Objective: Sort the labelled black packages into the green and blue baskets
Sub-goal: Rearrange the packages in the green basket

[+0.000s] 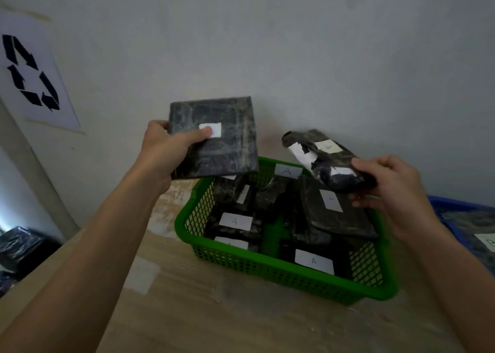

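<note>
- Overhead, the left hand [163, 149] holds a flat square black package [214, 138] up above the far-left corner of the green basket [267, 267]; fingers clamped on its left edge, thumb lying across part of its white label [211, 130], lettering hidden.
- Right hand [385, 192] grips a crumpled black package [321, 157] over the basket's far-right corner; fingers closed on its near end. A pale label on it reads A; torn white paper shows at its far end.
- Green basket sits on the pale wooden surface [214, 320], toward its far edge by the wall [294, 44]. Several black packages lie inside, most with white labels marked A.
- Blue basket [455, 218] just beside the green one at the right edge of the surface; a package in it bears a label, lettering cut off by the frame.
- Paper sheet with a recycling symbol [32, 71] hangs on the wall, left.
- More black packages [18, 245] lie low beyond the surface's left edge.
</note>
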Demonstrator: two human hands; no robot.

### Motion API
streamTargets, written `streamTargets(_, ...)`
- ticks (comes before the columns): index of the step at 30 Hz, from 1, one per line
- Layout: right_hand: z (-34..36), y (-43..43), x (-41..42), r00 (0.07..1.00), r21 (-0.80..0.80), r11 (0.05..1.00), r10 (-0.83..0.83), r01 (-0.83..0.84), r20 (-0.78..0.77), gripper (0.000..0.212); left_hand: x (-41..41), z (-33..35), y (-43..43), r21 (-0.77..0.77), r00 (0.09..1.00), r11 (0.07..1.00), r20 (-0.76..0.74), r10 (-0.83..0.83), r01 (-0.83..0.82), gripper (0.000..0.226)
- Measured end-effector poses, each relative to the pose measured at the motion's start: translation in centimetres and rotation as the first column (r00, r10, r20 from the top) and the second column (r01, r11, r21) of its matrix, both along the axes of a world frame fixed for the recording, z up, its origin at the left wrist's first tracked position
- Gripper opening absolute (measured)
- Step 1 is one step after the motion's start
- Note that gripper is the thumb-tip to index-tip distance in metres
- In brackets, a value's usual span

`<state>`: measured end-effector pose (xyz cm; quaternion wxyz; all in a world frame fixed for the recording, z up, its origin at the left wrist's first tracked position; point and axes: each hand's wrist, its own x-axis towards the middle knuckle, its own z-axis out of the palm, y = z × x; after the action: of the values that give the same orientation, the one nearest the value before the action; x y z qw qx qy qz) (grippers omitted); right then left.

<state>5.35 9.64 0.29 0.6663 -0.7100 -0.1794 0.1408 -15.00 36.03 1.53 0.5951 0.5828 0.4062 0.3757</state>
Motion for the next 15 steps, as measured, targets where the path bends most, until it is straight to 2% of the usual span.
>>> streamTargets(4, -1.0, -0.6, 1.0, 0.995, -0.141, 0.989, -0.030, 0.043, 0.095, 0.013, 0.1, -0.1, -1.6, -0.010, 0.950, 0.971, -0.207, -0.234, 0.238, 0.069)
streamTargets(6, -1.3, -0.8, 1.6, 0.987, -0.214, 0.974, -0.032, 0.067, 0.161, 0.007, 0.4, -0.3, -2.3, -0.020, 0.932, 0.961, -0.240, -0.272, 0.275, 0.075)
streamTargets(8, -1.5, -0.8, 1.9, 0.963, -0.343, 0.934, -0.002, 0.098, 0.271, 0.012, 0.9, -0.5, -2.8, -0.008, 0.940, 0.966, -0.229, -0.253, 0.258, 0.078)
streamTargets(10, -1.7, -0.8, 1.6, 0.881, -0.521, 0.824, 0.059, 0.222, 0.469, 0.022, 1.0, -0.6, -3.1, -0.010, 0.956, 0.974, -0.191, -0.223, 0.225, 0.076)
streamTargets(12, -2.0, -0.8, 0.8, 0.750, -0.636, 0.665, 0.169, 0.391, 0.639, 0.030, 1.0, -0.6, -3.3, -0.014, 0.966, 0.980, -0.162, -0.200, 0.200, 0.072)
streamTargets(15, -1.6, -0.7, -0.4, 0.657, -0.690, 0.512, 0.284, 0.512, 0.699, 0.040, 0.7, -0.6, -3.6, -0.033, 0.971, 0.981, -0.143, -0.194, 0.191, 0.070)
